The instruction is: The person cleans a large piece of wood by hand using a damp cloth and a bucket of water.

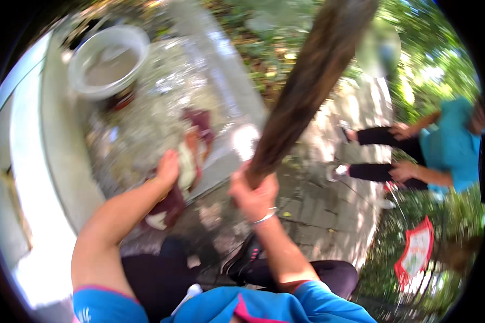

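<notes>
My right hand (254, 194) is closed around the lower end of a thick brown wooden stick (307, 84), which slants up and away to the right. A bracelet circles that wrist. My left hand (169, 171) is at a bundle of maroon and white cloth (188, 159) on a wet stone slab. Blur hides whether its fingers grip the cloth. One maroon part of the bundle (169, 208) lies under my left forearm, near the slab's front edge. Another maroon part reaches forward beyond the hand.
A translucent plastic basin (109, 60) with greyish contents stands at the slab's far left. A pale raised ledge (60, 121) borders the left side. A person in a turquoise top (448, 141) is at the right, beyond the stone paving (319, 206). A red-edged sign (415, 252) stands among plants.
</notes>
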{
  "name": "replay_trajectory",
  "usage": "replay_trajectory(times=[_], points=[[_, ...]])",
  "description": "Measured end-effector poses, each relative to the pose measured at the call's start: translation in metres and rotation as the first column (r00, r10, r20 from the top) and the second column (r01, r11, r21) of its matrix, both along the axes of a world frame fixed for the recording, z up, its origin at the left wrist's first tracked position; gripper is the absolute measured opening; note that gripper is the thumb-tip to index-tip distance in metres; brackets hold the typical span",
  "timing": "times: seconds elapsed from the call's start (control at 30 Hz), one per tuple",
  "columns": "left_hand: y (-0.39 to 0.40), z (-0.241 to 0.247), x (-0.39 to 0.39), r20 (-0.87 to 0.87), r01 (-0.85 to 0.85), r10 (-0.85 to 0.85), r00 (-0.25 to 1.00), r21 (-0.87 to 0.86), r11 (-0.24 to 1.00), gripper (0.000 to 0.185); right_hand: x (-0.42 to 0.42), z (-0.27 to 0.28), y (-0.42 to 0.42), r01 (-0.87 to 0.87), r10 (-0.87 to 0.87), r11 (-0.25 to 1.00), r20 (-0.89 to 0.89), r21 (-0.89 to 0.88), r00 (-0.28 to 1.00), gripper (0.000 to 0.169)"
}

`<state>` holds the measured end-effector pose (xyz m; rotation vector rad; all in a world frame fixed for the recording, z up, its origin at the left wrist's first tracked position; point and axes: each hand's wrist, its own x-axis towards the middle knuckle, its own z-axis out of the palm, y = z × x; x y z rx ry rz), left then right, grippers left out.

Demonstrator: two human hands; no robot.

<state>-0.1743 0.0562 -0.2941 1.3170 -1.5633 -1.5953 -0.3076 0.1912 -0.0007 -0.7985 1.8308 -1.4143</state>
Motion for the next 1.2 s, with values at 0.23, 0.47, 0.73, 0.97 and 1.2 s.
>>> replay_trajectory(times=[0.23, 0.47, 0.73, 0.97, 1.2], points=[[0.007, 0.002, -0.037, -0.118, -0.023, 0.064, 0.991, 0.315, 0.949, 0.020, 0.009, -0.146, 0.132, -0.076, 0.228, 0.812, -0.195, 0.579, 0.954, 0.030], [-0.001, 0.048, -0.019, 0.055, -0.007, -0.012, 0.998, 0.333, 0.943, 0.028, 0.027, -0.153, 0.130, -0.238, 0.057, 0.775, 0.311, 0.586, 0.949, 0.029], [-0.007, 0.069, -0.015, 0.095, -0.002, -0.024, 0.995, 0.265, 0.964, 0.026, 0.037, -0.139, 0.115, -0.255, 0.126, 0.703, 0.236, 0.664, 0.963, 0.033], [-0.008, 0.059, -0.021, 0.094, 0.033, -0.055, 0.994, 0.224, 0.974, 0.025, 0.036, -0.148, 0.120, -0.230, 0.113, 0.696, 0.212, 0.680, 0.971, 0.034], [-0.010, 0.044, -0.019, 0.090, 0.022, -0.040, 0.995, 0.187, 0.982, 0.025, 0.037, -0.157, 0.122, -0.251, 0.087, 0.720, 0.275, 0.647, 0.957, 0.035]])
